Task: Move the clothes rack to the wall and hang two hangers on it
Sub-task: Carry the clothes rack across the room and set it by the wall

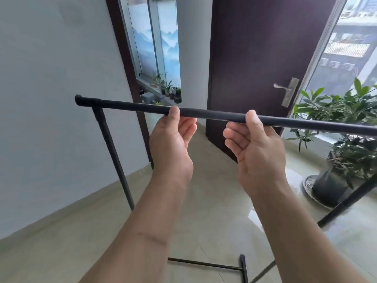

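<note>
The black clothes rack stands in front of me, its top bar (138, 106) running from upper left to the right edge. Its left upright (114, 152) goes down to the floor close to the white wall (51, 99). My left hand (173, 144) is just under the bar's middle, thumb tip on the bar and fingers loose below it. My right hand (257, 148) is beside it in the same pose, thumb over the bar and fingers curled beneath without wrapping it. No hangers are in view.
A dark door (255, 58) stands ajar behind the rack. A large potted plant (330, 186) sits on the floor at the right by the window. The rack's base bars (204, 263) lie near my feet. Small plants line a far windowsill (169, 90).
</note>
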